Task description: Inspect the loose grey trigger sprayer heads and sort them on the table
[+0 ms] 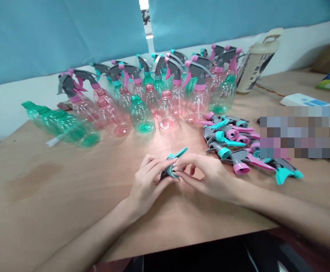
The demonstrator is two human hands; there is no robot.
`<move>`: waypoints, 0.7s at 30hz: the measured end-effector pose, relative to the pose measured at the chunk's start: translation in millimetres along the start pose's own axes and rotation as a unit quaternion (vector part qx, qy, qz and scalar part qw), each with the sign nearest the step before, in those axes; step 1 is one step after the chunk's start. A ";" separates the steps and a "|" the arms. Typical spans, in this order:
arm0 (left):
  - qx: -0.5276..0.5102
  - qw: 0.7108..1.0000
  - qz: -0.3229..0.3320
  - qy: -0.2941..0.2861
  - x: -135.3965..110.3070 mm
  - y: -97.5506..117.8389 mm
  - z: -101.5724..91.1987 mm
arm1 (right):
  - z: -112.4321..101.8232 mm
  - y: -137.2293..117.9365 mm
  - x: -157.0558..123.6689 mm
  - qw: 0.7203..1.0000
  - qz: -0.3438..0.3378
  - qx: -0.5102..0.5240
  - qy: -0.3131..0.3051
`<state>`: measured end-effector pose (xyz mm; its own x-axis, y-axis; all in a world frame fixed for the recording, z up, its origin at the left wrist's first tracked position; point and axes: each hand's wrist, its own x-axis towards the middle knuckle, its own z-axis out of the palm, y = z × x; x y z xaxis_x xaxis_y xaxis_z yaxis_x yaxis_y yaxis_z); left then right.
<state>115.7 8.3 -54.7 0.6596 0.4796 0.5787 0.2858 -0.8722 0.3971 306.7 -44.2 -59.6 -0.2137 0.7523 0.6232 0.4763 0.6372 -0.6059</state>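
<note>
Over the middle of the table, my left hand (pixel 149 179) is closed round a grey and teal trigger spray head (pixel 171 170), whose teal trigger points up and to the right. My right hand (pixel 207 172) meets it from the other side, with thumb and fingertips pinched at the teal collar. Any small part between those fingertips is too small to make out. Right of the hands lies a pile of loose spray heads (pixel 241 168), grey with pink or teal collars and triggers. Beyond the hands stands an open green bottle (pixel 141 115) beside an open pink bottle (pixel 168 113).
Several pink and green bottles fitted with spray heads (pixel 200 85) stand along the back. Green bottles (pixel 68 126) overlap at the left. A beige tumbler (pixel 257 66) and a white box (pixel 303 99) are at the right. The wooden table's (pixel 165 247) front edge is near me.
</note>
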 end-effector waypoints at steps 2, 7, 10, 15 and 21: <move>0.000 1.000 -0.002 0.018 1.1 -0.8 1.1 | -2.2 1.3 1.7 0.999 -0.033 -0.030 0.002; 0.020 0.999 -0.004 0.041 4.4 7.9 1.9 | -27.6 -14.2 3.0 0.993 -0.056 -0.090 0.045; 0.031 0.999 -0.001 0.029 3.4 13.8 4.7 | -51.7 -26.0 -10.9 0.989 0.003 -0.141 0.052; 0.014 1.000 0.015 0.000 16.2 19.5 22.6 | -90.5 -28.0 -62.2 0.972 0.082 -0.217 0.044; -0.020 0.995 0.072 0.066 81.6 31.8 68.0 | -132.6 -21.8 -110.0 0.940 0.152 -0.305 0.027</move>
<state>225.9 13.2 -43.3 0.5944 0.3602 0.7190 0.1644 -0.9296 0.3298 433.0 -163.1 -49.4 0.0468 0.8636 0.5020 0.9124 0.1676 -0.3734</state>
